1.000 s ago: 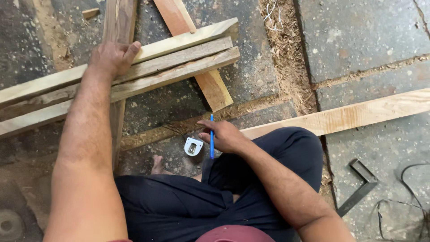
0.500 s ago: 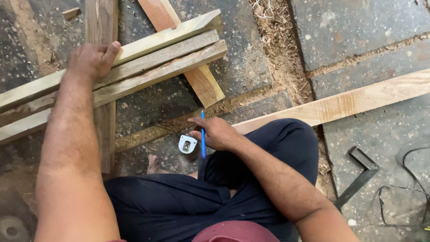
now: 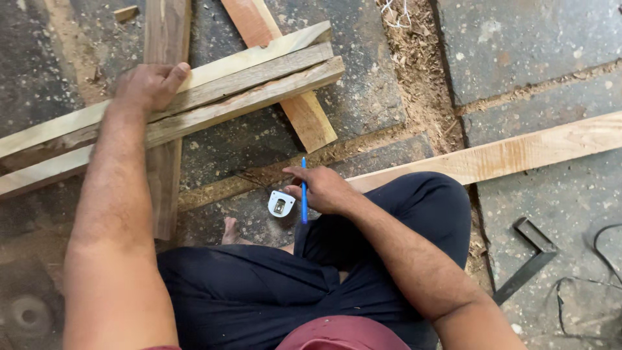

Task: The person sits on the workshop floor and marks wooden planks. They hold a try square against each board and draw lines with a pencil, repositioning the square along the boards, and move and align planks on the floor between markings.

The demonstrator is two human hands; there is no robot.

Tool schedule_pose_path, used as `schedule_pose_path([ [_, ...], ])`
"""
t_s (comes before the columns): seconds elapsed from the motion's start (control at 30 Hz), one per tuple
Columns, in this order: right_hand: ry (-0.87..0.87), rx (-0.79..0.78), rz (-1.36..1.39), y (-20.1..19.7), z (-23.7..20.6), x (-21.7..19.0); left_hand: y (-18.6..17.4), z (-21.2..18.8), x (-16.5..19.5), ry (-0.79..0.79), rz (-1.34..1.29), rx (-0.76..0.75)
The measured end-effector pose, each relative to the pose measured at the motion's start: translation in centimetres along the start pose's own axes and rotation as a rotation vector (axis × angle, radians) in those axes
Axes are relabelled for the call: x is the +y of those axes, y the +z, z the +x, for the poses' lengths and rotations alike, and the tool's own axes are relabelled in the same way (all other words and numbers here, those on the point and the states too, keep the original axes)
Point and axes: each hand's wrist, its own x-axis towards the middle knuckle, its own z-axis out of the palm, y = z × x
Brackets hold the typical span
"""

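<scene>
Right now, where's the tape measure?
In the head view, the tape measure lies on the stone floor at centre, just left of the right hand holding a blue pencil.

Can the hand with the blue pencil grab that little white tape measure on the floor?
Probably yes. The right hand rests right beside the tape measure, with nothing lying between them. But its fingers already grip the blue pencil, so picking it up might be awkward.
</scene>
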Motion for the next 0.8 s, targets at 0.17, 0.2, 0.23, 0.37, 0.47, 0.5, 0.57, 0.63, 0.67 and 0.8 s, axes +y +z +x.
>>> schedule_pose_path([
  [0.17, -0.040, 0.010, -0.019, 0.2, 0.0, 0.1, 0.4, 0.7, -0.9, -0.061, -0.037, 0.017],
  [0.2, -0.055, 0.013, -0.023, 0.3, 0.0, 0.1, 0.3, 1.2, -1.2, -0.081, -0.051, 0.020],
  [0.23, -0.067, 0.016, -0.025, 0.3, 0.0, 0.1, 0.2, 1.8, -1.4, -0.104, -0.026, 0.033],
  [0.37, -0.051, 0.025, -0.008, 0.2, 0.1, 0.0, 0.3, 4.5, -1.6, 0.028, 0.016, 0.176],
  [0.47, -0.018, 0.002, -0.010, -0.1, 0.2, -0.3, 0.5, 5.8, -1.4, -0.026, -0.077, 0.134],
  [0.5, 0.000, -0.022, -0.010, -0.2, 0.2, -0.5, 0.5, 6.0, -1.4, -0.100, -0.122, 0.080],
  [0.57, 0.019, -0.048, -0.003, -0.3, 0.2, -1.0, 0.5, 6.4, -1.5, -0.086, -0.108, 0.063],
  [0.63, 0.004, -0.042, 0.004, -0.4, 0.3, -1.3, 0.3, 6.8, -1.8, -0.082, -0.089, 0.062],
  [0.67, 0.003, -0.047, 0.008, -0.4, 0.3, -1.5, 0.3, 6.9, -2.0, -0.081, -0.077, 0.057],
  [0.8, -0.002, -0.045, 0.001, -0.4, 0.4, -1.8, 0.4, 6.9, -2.2, -0.029, -0.088, 0.106],
])
